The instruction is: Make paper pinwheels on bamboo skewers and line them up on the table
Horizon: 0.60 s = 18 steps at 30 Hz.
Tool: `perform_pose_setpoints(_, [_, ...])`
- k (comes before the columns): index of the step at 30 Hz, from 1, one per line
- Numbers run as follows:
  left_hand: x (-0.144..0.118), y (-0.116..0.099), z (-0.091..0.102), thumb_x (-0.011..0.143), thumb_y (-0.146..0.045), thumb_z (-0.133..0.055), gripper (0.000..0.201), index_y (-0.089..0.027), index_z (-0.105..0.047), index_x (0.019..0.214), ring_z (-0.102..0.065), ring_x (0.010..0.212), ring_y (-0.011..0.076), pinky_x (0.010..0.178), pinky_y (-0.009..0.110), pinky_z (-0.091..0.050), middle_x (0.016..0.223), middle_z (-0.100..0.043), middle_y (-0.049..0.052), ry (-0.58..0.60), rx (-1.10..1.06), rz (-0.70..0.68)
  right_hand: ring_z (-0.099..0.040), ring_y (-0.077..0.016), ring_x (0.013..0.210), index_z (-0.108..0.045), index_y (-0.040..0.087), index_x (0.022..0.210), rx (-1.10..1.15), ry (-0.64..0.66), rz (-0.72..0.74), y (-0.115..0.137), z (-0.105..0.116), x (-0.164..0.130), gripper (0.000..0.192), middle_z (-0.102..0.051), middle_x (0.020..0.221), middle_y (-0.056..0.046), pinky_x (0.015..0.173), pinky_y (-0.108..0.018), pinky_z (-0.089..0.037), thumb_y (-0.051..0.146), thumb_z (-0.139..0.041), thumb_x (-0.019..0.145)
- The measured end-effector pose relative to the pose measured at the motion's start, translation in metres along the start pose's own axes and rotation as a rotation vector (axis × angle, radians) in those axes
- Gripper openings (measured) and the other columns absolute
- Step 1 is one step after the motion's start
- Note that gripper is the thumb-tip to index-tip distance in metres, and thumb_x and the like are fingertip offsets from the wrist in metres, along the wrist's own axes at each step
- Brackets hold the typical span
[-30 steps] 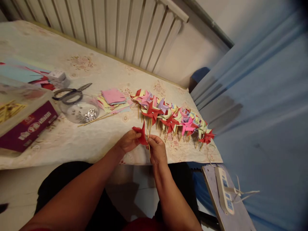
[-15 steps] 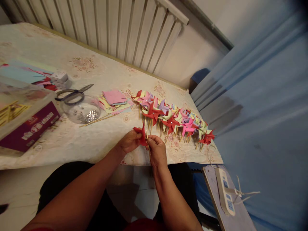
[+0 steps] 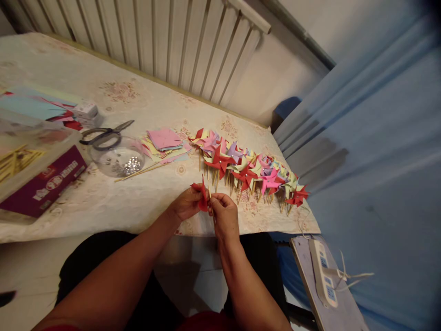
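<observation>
Near the table's front edge, my left hand (image 3: 187,202) is closed on a red paper pinwheel (image 3: 203,197), seen nearly edge-on. Right beside it, my right hand (image 3: 225,214) pinches a thin wooden stick (image 3: 211,198), held roughly upright against the back of the red paper. Whether a pin joins the two is hidden by the fingers. Just beyond my hands, several finished paper pinwheels (image 3: 245,176) in red, pink, yellow and purple lie in a row on their sticks.
A clear bowl of shiny pins (image 3: 132,165) stands at left with scissors (image 3: 106,137) at its rim. Cut paper squares (image 3: 165,139) are stacked nearby. A plastic box (image 3: 44,184) holds yellow sticks. A power strip (image 3: 323,273) rests on a stool (image 3: 339,312) at right.
The red pinwheel has tipped slightly to the left in my fingers. Both hands stay in nearly the same place, and the things on the table have not moved.
</observation>
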<state>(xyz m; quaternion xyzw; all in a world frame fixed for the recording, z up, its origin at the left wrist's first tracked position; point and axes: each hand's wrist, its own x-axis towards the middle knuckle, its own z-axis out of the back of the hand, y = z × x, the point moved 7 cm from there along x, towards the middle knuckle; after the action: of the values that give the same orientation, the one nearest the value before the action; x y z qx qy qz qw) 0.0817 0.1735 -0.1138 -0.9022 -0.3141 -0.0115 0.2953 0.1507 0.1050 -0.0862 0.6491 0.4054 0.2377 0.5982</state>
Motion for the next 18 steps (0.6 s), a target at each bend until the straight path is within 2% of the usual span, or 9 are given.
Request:
perform_pose_setpoints(4, [-0.0014, 0.0013, 0.0030, 0.076, -0.028, -0.080, 0.025, -0.015, -0.060, 0.070, -0.063, 0.059, 0.0161, 0.059, 0.031, -0.055, 0.067, -0.062, 0.001, -0.013, 0.011, 0.010, -0.045, -0.0080, 0.046, -0.067, 0.018, 0.075, -0.014, 0.010, -0.005, 0.0025, -0.0021, -0.0032, 0.015, -0.058, 0.054, 0.005, 0.046, -0.021, -0.032, 0.029, -0.071, 0.066])
perform_pose_setpoints(18, [-0.0022, 0.0014, 0.0059, 0.072, -0.027, -0.084, 0.025, -0.015, -0.062, 0.071, -0.062, 0.062, 0.0126, 0.060, 0.024, -0.052, 0.070, -0.062, 0.001, -0.050, 0.012, 0.007, -0.044, -0.0082, 0.046, -0.066, 0.019, 0.075, -0.063, 0.025, 0.004, 0.0068, -0.0043, -0.0075, 0.013, -0.055, 0.053, 0.006, 0.045, -0.021, -0.032, 0.029, -0.069, 0.067])
